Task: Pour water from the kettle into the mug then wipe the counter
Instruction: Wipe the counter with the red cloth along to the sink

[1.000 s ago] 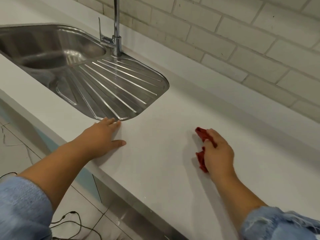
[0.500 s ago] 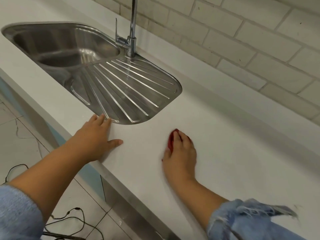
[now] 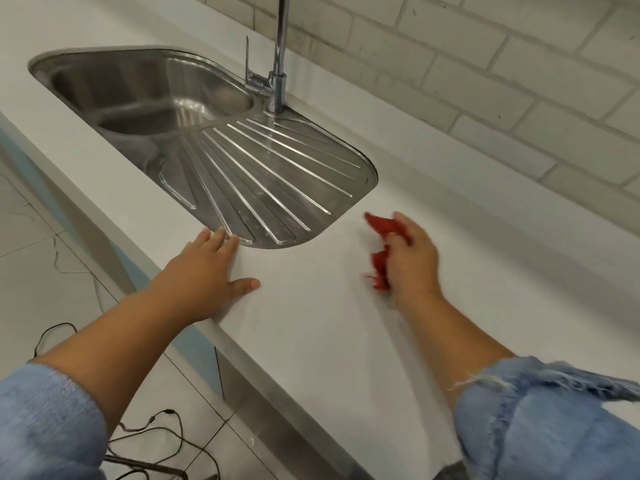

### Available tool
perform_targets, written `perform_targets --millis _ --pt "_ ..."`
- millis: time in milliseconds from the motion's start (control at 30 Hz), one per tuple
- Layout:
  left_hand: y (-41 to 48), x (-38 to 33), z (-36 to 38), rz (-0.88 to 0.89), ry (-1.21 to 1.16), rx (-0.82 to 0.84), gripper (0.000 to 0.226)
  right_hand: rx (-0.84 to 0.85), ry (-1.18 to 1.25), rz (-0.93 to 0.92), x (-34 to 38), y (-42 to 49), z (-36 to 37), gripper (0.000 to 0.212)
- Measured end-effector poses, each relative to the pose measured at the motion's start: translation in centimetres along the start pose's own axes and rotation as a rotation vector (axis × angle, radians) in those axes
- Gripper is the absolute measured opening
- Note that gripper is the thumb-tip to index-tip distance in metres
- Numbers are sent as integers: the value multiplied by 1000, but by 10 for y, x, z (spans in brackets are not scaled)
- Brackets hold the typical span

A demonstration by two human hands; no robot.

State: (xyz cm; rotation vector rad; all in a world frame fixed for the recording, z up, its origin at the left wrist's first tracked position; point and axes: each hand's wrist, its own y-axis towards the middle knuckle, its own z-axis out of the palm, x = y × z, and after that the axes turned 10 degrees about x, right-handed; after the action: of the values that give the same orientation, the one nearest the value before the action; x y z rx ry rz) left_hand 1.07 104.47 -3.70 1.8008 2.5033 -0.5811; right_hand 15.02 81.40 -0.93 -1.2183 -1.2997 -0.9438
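Observation:
My right hand (image 3: 414, 263) presses a crumpled red cloth (image 3: 381, 268) onto the white counter (image 3: 311, 341), just right of the drainboard's near corner. Red folds stick out ahead of and left of the fingers. My left hand (image 3: 204, 271) lies flat and open on the counter near its front edge, fingertips touching the rim of the steel sink (image 3: 372, 168). No kettle or mug is in view.
The sink bowl and ribbed drainboard fill the counter's left part, with a tall chrome tap (image 3: 278, 64) at the back. A pale brick wall (image 3: 485, 64) runs behind. Below the counter edge lie tiled floor and black cables (image 3: 162, 441).
My right hand swept the red cloth left toward the drainboard, then back to the right. The left hand stayed planted by the sink rim. The camera view shifted slightly left.

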Motion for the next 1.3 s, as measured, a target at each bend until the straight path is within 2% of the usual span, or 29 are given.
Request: perform_targets --millis 100,167,233,300,367,467,667,767,800,833,933,1033,1133,1167,1233,1300 --pt "2 0 1 -5 6 4 90 -292 -79 -27 2 17 -74 37" --pt "3 0 2 -14 3 8 91 -425 -193 40 -2 23 -120 44" --pt "3 1 3 -18 2 12 91 -416 -396 157 -16 26 -152 54" --pt "3 2 3 -19 2 19 92 -305 -769 230 -31 25 -159 53" --pt "4 1 2 -19 7 28 92 -271 -957 166 -38 25 -141 50" --pt "4 -1 1 -24 19 41 91 -196 -956 5 -37 27 -82 50" --pt "1 -2 -2 -14 26 39 91 106 -994 -234 -35 24 38 50" --pt "-2 -1 -2 -12 15 50 95 303 -721 -257 -26 28 53 37" --pt "-2 -1 -1 -13 8 55 97 308 -603 -244 -25 30 50 35" --pt "-3 0 -1 -12 2 57 99 246 -554 -243 -24 35 42 34" --pt "-3 0 0 -7 -8 45 100 -25 -461 -204 -17 59 -8 33" --pt "-3 -1 -1 -7 4 35 97 -262 -537 -95 -14 84 -79 28" --pt "-3 -2 -1 -8 9 39 98 -213 -903 35 -29 97 -117 14" --pt "-3 -2 -1 -10 8 39 98 -196 -1002 25 -33 99 -114 15" --pt "-2 -2 -1 -16 8 42 98 -133 -1030 -48 -37 100 -86 28" --pt "-2 -2 -1 -14 10 48 99 -10 -935 -159 -34 93 -40 35"
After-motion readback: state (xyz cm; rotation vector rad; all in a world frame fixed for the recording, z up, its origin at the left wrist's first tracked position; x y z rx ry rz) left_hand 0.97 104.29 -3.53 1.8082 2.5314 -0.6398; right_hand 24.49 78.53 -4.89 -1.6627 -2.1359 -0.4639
